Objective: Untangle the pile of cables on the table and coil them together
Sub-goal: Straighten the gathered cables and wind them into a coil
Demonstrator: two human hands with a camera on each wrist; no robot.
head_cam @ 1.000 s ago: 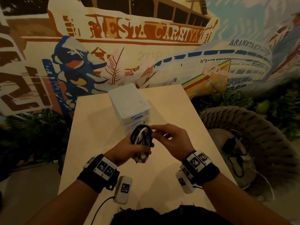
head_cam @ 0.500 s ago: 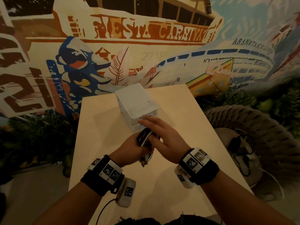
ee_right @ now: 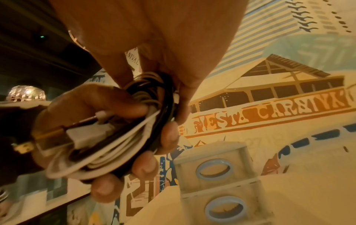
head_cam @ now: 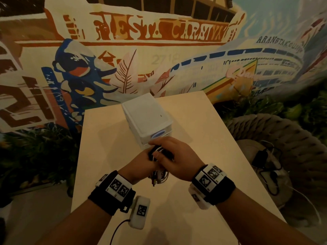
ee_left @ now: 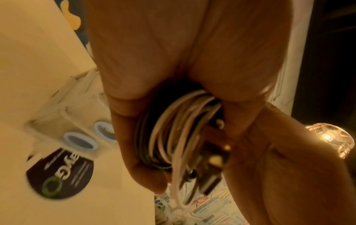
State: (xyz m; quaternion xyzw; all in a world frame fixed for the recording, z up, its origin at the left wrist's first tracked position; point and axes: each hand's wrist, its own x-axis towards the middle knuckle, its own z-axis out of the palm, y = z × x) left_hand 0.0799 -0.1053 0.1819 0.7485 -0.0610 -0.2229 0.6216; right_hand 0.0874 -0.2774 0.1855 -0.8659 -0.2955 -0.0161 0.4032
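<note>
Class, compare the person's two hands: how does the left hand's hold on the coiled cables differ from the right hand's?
The left hand takes the coiled cables from below, fingers curled round the loops; the right hand comes over the top. The left hand clasps the bundle's body, where the plug ends stick out; the right hand pinches the coil's upper edge. Both grip the same bundle, above the table.

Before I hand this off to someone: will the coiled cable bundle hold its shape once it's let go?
Probably not. The cable bundle looks floppy: its loops stay together only inside the left hand. Loose plug ends dangle below, so they would likely swing. It looks light, since fingers alone carry it.
</note>
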